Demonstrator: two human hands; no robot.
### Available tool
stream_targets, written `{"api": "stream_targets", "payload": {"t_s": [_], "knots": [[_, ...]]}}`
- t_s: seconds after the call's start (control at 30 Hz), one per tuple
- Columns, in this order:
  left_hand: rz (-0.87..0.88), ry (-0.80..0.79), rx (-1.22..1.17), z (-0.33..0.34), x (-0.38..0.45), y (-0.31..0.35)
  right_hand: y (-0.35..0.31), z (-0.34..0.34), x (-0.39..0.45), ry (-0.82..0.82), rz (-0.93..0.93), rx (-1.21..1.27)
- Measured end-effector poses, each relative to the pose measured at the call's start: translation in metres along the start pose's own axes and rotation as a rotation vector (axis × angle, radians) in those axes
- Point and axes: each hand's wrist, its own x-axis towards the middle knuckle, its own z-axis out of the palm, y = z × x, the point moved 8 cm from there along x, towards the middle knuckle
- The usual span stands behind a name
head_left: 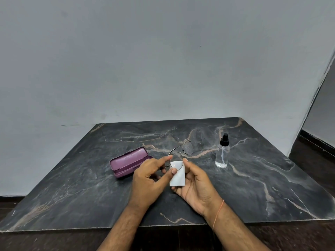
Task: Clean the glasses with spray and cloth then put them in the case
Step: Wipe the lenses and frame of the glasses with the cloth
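Note:
Thin metal-framed glasses (187, 148) are held above the middle of the dark marble table (272, 178). My left hand (150, 180) pinches the frame at its near lens between thumb and fingers. A white cloth (178, 175) lies folded over that near lens, and my right hand (195, 183) grips it, thumb on top. The far lens sticks out beyond both hands. The purple case (126, 163) lies open on the table just left of my left hand. A clear spray bottle (222, 153) with a black nozzle stands upright to the right.
A grey wall rises right behind the table. Dark floor shows to the right past the table's edge and along its near edge.

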Motion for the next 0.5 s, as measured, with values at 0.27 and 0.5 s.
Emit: {"api": "stream_targets", "payload": {"t_s": [0.27, 0.5], "knots": [[-0.064, 0.019, -0.069, -0.0022, 0.0004, -0.0096, -0.0014, -0.0061, 0.0028, 0.025, 0.026, 0.085], [-0.024, 0.014, 0.005, -0.001, -0.0016, -0.0046, -0.0093, -0.0065, 0.0048, 0.028, -0.126, -0.024]]}}
